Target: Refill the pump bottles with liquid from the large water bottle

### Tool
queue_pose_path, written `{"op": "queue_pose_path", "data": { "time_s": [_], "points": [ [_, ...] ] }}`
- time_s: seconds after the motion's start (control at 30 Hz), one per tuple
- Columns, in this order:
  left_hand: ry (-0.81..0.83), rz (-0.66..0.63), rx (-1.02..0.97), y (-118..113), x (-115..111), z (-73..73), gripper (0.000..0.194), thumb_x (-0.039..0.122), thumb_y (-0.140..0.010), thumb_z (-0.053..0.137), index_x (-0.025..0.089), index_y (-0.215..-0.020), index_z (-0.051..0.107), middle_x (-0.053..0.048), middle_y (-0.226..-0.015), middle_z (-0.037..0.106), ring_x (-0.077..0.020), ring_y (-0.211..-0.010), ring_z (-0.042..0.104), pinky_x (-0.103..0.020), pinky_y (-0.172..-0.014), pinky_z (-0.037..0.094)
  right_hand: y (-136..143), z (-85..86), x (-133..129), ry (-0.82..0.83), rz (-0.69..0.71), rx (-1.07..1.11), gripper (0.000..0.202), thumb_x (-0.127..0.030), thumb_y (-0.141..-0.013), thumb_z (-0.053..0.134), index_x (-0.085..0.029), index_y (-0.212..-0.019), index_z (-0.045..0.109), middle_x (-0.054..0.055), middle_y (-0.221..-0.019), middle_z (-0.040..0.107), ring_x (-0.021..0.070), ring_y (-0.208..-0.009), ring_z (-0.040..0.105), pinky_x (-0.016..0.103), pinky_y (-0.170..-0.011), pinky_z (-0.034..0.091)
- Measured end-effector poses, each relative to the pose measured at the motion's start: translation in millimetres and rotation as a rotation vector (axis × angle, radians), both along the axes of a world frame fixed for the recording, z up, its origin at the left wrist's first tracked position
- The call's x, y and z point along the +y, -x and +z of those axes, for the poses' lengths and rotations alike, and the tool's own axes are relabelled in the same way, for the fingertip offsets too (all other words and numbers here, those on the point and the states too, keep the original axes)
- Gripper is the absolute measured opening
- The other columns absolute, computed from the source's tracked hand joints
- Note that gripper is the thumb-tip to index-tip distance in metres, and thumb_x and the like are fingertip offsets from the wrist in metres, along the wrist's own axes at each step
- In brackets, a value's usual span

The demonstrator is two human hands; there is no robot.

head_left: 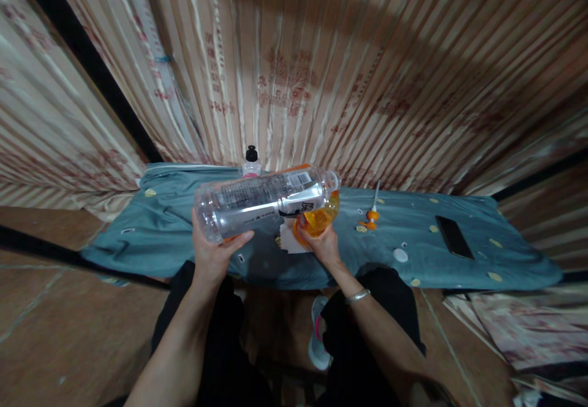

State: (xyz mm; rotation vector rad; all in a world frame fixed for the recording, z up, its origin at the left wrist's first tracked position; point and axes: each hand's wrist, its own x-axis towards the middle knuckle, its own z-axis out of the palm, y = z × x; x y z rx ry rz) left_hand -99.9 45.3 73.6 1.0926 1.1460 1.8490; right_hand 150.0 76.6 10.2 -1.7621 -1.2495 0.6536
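**Clear bottle in the left hand hides much of an amber one in the right**

The left hand is closed around the base end of a large clear plastic bottle with a silver printed label. The bottle lies nearly level above the cloth, its open mouth to the right. The thumb shows along the near side; the other fingers are mostly hidden, and the small label print cannot be read.

The right hand grips a transparent bottle of orange-yellow liquid, just beneath and behind the clear one. Its upper part and mouth are covered, so whether the two bottles touch cannot be told. A silver bracelet circles the right wrist.

Left of the amber bottle, a piece of pale paper shows only in part on the blue-green patterned cloth. At the far edge, a small clear bottle with a black cap and a touch of pink is cut off from view low down by the held bottle.

To the right lie an orange pump head with a pale tube, a white round disc nearer, and a dark flat rectangular object like a phone farther right. Pleated beige curtains with red print hang behind. Below, a pale shoe shows partly between dark-clothed legs.
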Motion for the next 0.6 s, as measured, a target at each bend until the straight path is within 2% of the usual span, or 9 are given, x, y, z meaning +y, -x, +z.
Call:
{"op": "queue_pose_path", "data": {
  "time_s": [0.27,0.47,0.6],
  "points": [
    [-0.004,-0.006,0.000,1.9,1.0,-2.9,0.099,0.029,-0.043,0.099,0.025,-0.131,0.055,-0.012,-0.135,0.062,-0.0318,-0.125,0.063,-0.045,-0.099,0.059,0.9,2.0,-0.8,0.003,-0.006,0.010,0.075,-0.051,-0.061,0.088,-0.018,-0.122,0.058,0.017,-0.112,0.079,0.0341,-0.109,0.075,0.041,-0.089,0.060],
    [-0.008,0.006,0.002,0.4,0.7,-1.4,0.099,0.029,-0.043,0.099,0.024,-0.131,0.054,-0.012,-0.136,0.061,-0.0331,-0.126,0.062,-0.049,-0.104,0.055,0.9,5.0,-1.8,0.011,-0.012,0.007,0.077,-0.050,-0.061,0.088,-0.018,-0.123,0.058,0.017,-0.112,0.078,0.0346,-0.112,0.074,0.041,-0.090,0.060],
    [0.002,-0.001,-0.024,-1.6,0.2,1.6,0.098,0.029,-0.042,0.100,0.022,-0.128,0.055,-0.013,-0.132,0.063,-0.0343,-0.122,0.064,-0.048,-0.097,0.059,1.1,5.4,-2.0,0.011,-0.012,-0.002,0.074,-0.050,-0.061,0.088,-0.019,-0.121,0.058,0.017,-0.111,0.078,0.0352,-0.111,0.074,0.042,-0.089,0.060]
  ]
}}
